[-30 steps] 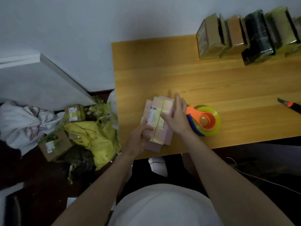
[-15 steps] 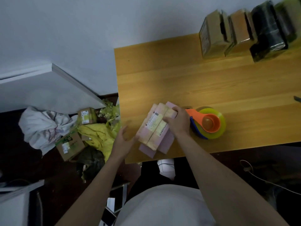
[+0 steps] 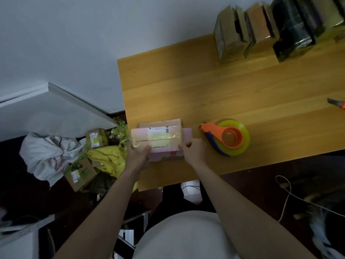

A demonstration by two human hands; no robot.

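Note:
A pink parcel (image 3: 160,140) wrapped with clear tape and bearing a shipping label lies crosswise near the left front corner of the wooden table (image 3: 214,86). My left hand (image 3: 139,155) grips its left end. My right hand (image 3: 194,152) grips its right end, fingers curled over the near edge. An orange tape dispenser with a yellow-green roll (image 3: 228,139) sits on the table just right of my right hand.
Several wrapped parcels (image 3: 261,28) stand along the table's back right edge. A utility knife (image 3: 337,103) lies at the far right. On the floor left of the table lie cardboard boxes (image 3: 80,173), yellow wrapping (image 3: 110,158) and white cloth (image 3: 44,156). A cable (image 3: 285,200) trails at the right.
The parcel has turned from pointing away from me to lying crosswise. My left hand, open beside it half a second ago, now grips its left end; my right hand moved to its right end.

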